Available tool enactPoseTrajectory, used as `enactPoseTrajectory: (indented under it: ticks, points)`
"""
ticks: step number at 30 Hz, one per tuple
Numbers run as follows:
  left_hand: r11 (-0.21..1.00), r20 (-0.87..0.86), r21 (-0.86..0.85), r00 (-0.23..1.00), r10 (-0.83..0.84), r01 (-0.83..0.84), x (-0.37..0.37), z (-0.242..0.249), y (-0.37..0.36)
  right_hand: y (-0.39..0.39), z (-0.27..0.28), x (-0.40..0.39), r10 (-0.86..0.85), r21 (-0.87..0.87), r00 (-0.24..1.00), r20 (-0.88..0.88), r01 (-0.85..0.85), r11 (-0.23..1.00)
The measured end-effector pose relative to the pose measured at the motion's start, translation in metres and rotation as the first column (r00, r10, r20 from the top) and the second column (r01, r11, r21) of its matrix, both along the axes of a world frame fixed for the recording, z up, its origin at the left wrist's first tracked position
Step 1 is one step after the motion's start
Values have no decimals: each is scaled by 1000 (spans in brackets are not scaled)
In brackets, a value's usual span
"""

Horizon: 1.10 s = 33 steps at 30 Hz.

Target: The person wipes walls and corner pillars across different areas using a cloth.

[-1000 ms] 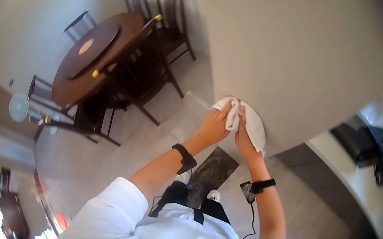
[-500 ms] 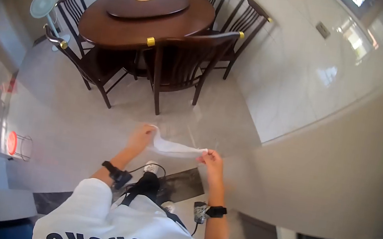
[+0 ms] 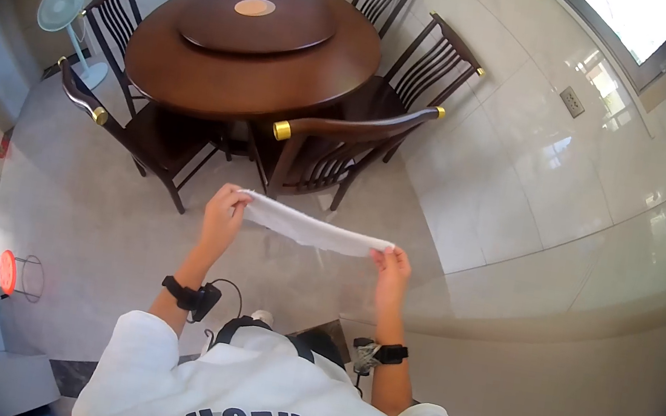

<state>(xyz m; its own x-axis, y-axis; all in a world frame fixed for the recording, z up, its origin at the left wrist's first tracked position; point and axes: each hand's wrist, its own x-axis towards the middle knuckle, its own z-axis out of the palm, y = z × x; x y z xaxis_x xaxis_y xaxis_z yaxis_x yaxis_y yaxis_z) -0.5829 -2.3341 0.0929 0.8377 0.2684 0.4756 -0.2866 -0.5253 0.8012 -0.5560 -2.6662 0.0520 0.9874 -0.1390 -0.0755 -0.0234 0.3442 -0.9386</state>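
Note:
A white cloth (image 3: 308, 228) is stretched between my two hands in front of me, sagging slightly along its lower edge. My left hand (image 3: 226, 208) pinches its left end, fingers closed on the corner. The right end is gripped by my right hand (image 3: 393, 264), thumb and fingers pressed together. Beyond the cloth stands a dark wooden chair (image 3: 349, 154) with gold-tipped ends, close to the round wooden table (image 3: 247, 92).
More dark chairs (image 3: 167, 136) surround the table. A pale standing fan (image 3: 62, 6) is at the upper left, a red round stool (image 3: 7, 272) at the lower left. A tiled wall (image 3: 520, 167) with a socket (image 3: 572, 102) runs along the right.
Both hands have moved forward and farther apart, pulling the cloth wider and straighter. The table and chairs now appear closer.

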Motion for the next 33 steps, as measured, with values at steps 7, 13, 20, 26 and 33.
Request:
enactPoseTrajectory:
  ticks: [7, 13, 20, 26, 33]
  points:
    - [995, 131, 94, 991, 30, -42, 85, 40, 5, 39, 85, 100, 32, -103, 957, 287, -3, 995]
    - [864, -104, 502, 990, 99, -33, 181, -25, -4, 75, 45, 247, 452, -755, 729, 514, 134, 642]
    - [669, -391, 739, 859, 331, 79, 212, 7, -12, 92, 36, 286, 735, -940, 585, 342, 195, 281]
    - [775, -654, 560, 731, 196, 293, 238, 2, -2, 149, 53, 278, 948, -993, 315, 33, 114, -4]
    - [864, -957, -34, 233, -172, 502, 264, 21, 22, 196, 58, 330, 905, -884, 95, -415, -278, -376]
